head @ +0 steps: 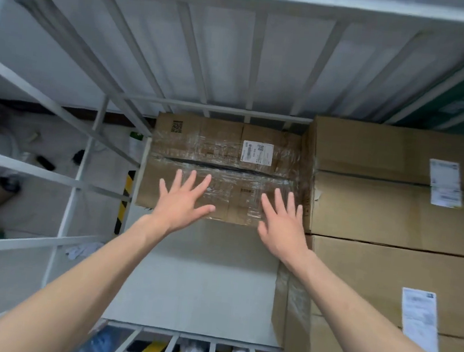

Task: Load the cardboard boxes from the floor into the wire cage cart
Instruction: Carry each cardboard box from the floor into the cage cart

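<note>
Box: a taped cardboard box (221,157) lies flat on the far end of the cart's floor, under and just beyond the fingertips of both hands; clear tape wrinkles across its top and a dark seam runs along it just past the fingertips.
Left hand: the left hand (182,202) is palm down over the box's near left part, fingers (193,180) straight and spread wide, holding nothing – whether they touch the cardboard cannot be told.
Right hand: the right hand (283,224) is palm down over the near right part, fingers (278,199) straight and splayed, holding nothing.
Stack: larger cardboard boxes (379,208) stand just right of the right fingers, against the small box's side.
Cart: white bars of the cart (204,105) rise beyond the fingertips and left of the left fingers.
Surface: a pale, plain cart floor (194,280) lies behind the wrists.
Room: a light wall shows past the far bars; left of the left fingers, outside the bars, is a grey floor with blurred small items and black-and-yellow tape (125,199).
Labels: a white label (257,152) with a barcode sits beyond the right fingertips, and a printed square code (176,126) beyond the left – too blurred to read.
Stack labels: two white sheets (444,181) (420,320), unreadable.
</note>
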Tool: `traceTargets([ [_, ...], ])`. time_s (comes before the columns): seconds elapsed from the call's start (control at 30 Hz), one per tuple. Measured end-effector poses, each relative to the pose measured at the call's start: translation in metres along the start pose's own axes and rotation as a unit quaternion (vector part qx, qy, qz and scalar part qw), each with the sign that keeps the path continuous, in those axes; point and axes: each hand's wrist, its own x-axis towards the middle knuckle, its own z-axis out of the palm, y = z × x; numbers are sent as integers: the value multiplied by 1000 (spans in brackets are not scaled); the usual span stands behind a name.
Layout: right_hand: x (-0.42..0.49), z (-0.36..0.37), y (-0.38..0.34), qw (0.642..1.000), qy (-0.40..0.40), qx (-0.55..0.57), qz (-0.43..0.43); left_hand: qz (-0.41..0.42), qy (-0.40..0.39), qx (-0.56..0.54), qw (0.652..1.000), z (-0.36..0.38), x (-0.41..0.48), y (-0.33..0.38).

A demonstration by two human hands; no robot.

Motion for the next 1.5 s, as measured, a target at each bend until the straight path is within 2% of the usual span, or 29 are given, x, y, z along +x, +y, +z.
traceTargets([
  [0.1, -51, -31, -12, 1000, 6, -1, 17, 18, 9, 3, 1000, -38, -42, 19],
  [0.33, -205, -109, -29, 998, 29, -13, 60, 54, 15, -65, 996, -105, -186, 87],
  [0.5, -314, -167, -33, 987, 79, 29, 137, 80, 37, -108, 990, -142, -273, 145],
  [0.63, -402, -196, -10, 965, 140, 73, 207, 157, 77, -91, 980, -168, -318, 215],
  [0.77, -497, -205, 47, 923, 201, 122, 306, 268, 74, -59, 959, -176, -355, 330],
  [0.97, -674, -173, 144, 830, 266, 178, 458, 429, 15, -12, 903, -122, -438, 528],
  [1.17, -819, -109, 239, 752, 259, 209, 569, 528, -66, 46, 846, -25, -530, 699],
  [1.27, -867, -85, 283, 724, 260, 224, 598, 560, -95, 64, 820, 20, -566, 762],
  [1.33, -888, -75, 308, 708, 260, 243, 610, 565, -110, 64, 815, 41, -582, 794],
  [1.5, -899, -71, 376, 705, 265, 272, 599, 561, -124, 65, 816, 75, -586, 862],
])
